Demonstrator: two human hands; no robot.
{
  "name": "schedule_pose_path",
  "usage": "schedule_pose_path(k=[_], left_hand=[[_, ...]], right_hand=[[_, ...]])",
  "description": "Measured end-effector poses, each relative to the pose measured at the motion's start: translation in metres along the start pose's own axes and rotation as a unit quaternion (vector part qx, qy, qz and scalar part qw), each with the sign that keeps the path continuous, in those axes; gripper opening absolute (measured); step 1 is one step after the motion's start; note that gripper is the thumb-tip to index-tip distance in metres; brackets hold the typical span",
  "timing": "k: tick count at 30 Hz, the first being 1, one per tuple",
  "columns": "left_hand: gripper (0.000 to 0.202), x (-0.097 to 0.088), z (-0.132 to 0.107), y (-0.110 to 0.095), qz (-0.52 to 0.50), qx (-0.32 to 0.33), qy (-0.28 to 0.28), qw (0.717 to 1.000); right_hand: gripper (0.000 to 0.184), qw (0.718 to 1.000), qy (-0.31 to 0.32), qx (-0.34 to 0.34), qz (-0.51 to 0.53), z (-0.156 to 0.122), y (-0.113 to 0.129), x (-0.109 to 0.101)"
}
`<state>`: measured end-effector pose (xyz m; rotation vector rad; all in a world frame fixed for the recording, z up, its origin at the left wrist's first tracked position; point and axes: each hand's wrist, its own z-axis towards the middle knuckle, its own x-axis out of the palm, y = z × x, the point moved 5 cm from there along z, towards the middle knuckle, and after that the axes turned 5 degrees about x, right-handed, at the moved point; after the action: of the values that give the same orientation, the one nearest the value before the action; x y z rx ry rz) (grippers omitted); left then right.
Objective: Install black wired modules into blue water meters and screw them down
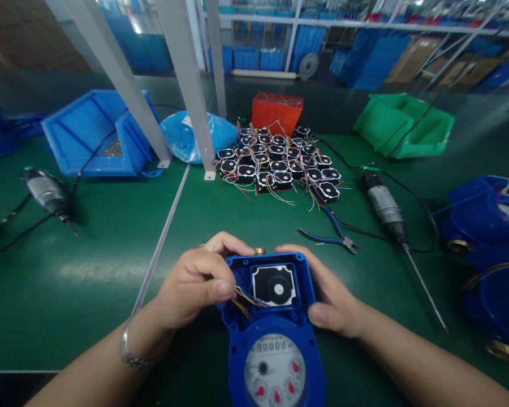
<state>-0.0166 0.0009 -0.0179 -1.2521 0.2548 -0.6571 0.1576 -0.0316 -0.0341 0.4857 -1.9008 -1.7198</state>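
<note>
A blue water meter (275,325) with a round dial of red pointers lies in front of me, its upper compartment uncovered. Inside that compartment sits a black module (274,285) with a white edge and a round centre. My left hand (206,277) pinches thin coloured wires (244,299) at the compartment's left side; their ends are hidden by the fingers. My right hand (328,299) grips the housing along its right side, thumb at the edge and fingers behind. A brass fitting (260,251) shows past the top edge.
Several black modules with loose wires (275,164) lie ahead, near an orange box (277,112). Cutting pliers (333,232) and an electric screwdriver (385,209) lie to the right, beside more blue meters (496,282). Another screwdriver (46,192) and a blue bin (97,135) are left; a green bin (402,124) stands back right.
</note>
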Motion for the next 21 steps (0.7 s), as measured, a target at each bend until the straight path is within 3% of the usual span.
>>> schedule_pose_path(k=[21], left_hand=[[0.013,0.0002,-0.0009,-0.0002,-0.007,0.007,0.004,1.0]], right_hand=[[0.069,1.0,0.005,-0.004,0.001,-0.0016,-0.0002,0.0011]])
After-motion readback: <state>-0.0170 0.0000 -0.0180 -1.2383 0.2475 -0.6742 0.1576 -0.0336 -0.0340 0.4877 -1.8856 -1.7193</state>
